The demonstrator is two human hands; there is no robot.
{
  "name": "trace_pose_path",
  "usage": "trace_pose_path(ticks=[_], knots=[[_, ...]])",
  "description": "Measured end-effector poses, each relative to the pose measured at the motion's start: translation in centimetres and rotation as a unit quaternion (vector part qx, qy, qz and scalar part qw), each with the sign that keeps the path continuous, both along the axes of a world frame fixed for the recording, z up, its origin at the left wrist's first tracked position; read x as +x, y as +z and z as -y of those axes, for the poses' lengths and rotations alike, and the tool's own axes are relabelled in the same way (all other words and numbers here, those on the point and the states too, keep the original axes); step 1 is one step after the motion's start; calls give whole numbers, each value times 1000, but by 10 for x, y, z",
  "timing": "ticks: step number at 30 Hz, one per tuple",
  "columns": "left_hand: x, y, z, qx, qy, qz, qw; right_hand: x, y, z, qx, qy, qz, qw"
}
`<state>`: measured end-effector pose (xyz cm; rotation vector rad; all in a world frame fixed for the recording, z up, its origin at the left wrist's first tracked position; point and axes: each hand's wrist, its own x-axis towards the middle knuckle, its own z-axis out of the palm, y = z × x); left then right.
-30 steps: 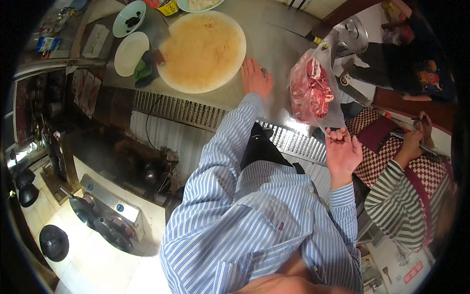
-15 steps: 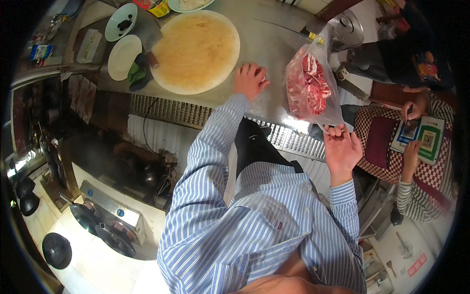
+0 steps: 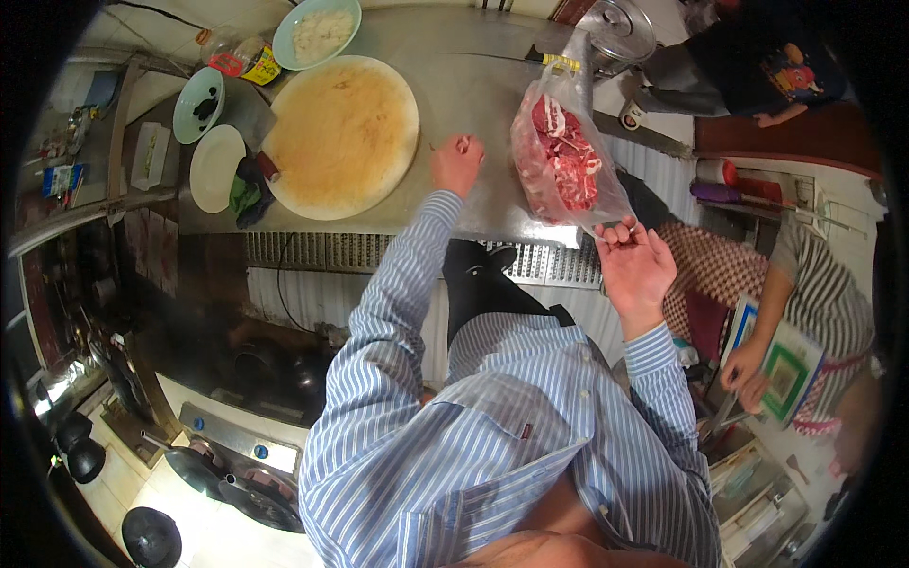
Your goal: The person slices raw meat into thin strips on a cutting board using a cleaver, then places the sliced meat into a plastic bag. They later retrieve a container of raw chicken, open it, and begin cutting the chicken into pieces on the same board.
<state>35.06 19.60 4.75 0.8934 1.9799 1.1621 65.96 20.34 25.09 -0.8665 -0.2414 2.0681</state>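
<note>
A clear plastic bag (image 3: 606, 185) of red raw meat (image 3: 568, 161) lies on the metal counter (image 3: 464, 85), near its right end. My right hand (image 3: 636, 270) pinches the bag's near edge between its fingertips, palm turned up. My left hand (image 3: 457, 166) is closed over the counter, between the bag and a round wooden chopping board (image 3: 346, 133). What its fingers hold, if anything, is too small to make out. Nothing lies on the board.
Left of the board are a white plate (image 3: 214, 170), a pale green bowl (image 3: 199, 106) with dark pieces, and a sauce bottle (image 3: 237, 59). A bowl of white food (image 3: 322, 38) stands behind. A lidded metal pot (image 3: 615, 33) and two people are at right; woks (image 3: 151, 538) lower left.
My left hand has gone from half-curled fingers to a closed fist. My right hand keeps hold of the bag. The view has shifted; the person at right has turned with the card board.
</note>
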Motion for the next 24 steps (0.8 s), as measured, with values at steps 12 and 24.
trace_pose_path(ticks=[12, 24], knots=[[133, 119, -27, 251, 39, -153, 955, -4, -10, 1, 3, -64, 21, 998], [7, -55, 37, -65, -72, -345, 934, 32, -56, 16, -64, -55, 108, 991]])
